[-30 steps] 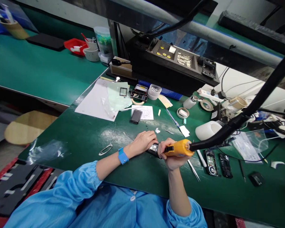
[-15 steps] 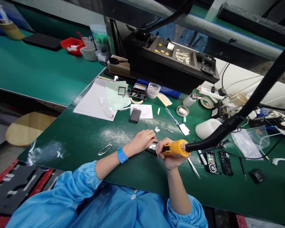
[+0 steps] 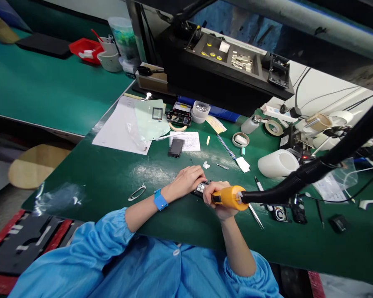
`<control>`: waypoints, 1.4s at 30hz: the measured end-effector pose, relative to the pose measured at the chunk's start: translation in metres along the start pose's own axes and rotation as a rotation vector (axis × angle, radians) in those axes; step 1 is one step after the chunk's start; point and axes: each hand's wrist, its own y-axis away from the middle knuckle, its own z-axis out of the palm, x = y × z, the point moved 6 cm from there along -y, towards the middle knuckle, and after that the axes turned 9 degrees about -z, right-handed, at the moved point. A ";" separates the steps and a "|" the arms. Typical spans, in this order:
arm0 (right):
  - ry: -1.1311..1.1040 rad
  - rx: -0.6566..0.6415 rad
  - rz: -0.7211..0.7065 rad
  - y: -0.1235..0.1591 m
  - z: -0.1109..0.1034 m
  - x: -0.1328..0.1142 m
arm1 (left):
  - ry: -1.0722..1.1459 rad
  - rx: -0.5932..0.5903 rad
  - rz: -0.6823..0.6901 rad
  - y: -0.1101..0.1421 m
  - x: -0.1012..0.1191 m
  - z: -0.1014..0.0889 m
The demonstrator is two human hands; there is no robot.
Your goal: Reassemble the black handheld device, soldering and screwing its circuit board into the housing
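My left hand [image 3: 189, 182], with a blue wrist strap [image 3: 160, 200] above it, rests on the left end of a small black device [image 3: 200, 188], its fingers curled over that end. Light metallic parts show on the device's face between my hands. My right hand [image 3: 219, 198] is wrapped round a yellow tool [image 3: 230, 197] with a thick black hose [image 3: 267, 196] running from its rear. The tool's front end is hidden behind my right fingers, close to the device. Tweezers [image 3: 256, 217] lie just right of my right hand.
Right of my hands lie an opened device part [image 3: 280, 213] and a black housing [image 3: 299, 210]. A white cup [image 3: 278, 163] lies on its side beyond the hose. Ahead are a dark phone [image 3: 175, 147], papers [image 3: 121, 128] and a parts rack [image 3: 230, 93]. A metal ring [image 3: 137, 192] lies left.
The view has shifted slightly. The black hose has swung lower across the right side, now covering part of the opened device parts. Both hands keep their grip on the device and tool.
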 end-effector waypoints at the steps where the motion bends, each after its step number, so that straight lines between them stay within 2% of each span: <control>1: -0.015 0.005 0.007 0.000 0.001 0.000 | 0.003 -0.001 0.002 0.000 0.000 0.000; 8: -0.090 0.047 0.047 0.002 0.011 -0.004 | 0.042 -0.014 0.049 0.000 0.004 0.000; 11: -0.100 0.056 0.019 -0.003 0.012 -0.013 | 0.064 -0.023 0.081 0.000 0.004 -0.002; 16: -0.084 0.111 -0.233 -0.029 0.005 -0.048 | 0.099 -0.042 0.136 0.001 0.003 -0.012; 19: -0.114 0.165 -0.338 -0.040 0.002 -0.058 | 0.116 -0.060 0.166 0.001 0.004 -0.017; 23: -0.158 0.187 -0.375 -0.042 0.000 -0.053 | 0.132 -0.080 0.181 0.001 0.005 -0.018; 28: -0.127 0.183 -0.336 -0.038 -0.003 -0.042 | 0.165 -0.093 0.149 0.000 0.003 -0.016; 37: -0.062 0.248 -0.286 -0.040 -0.006 -0.041 | 0.248 -0.122 0.073 -0.002 -0.004 -0.014; 42: -0.069 0.231 -0.282 -0.041 -0.005 -0.040 | 0.301 -0.135 0.052 -0.002 -0.004 -0.014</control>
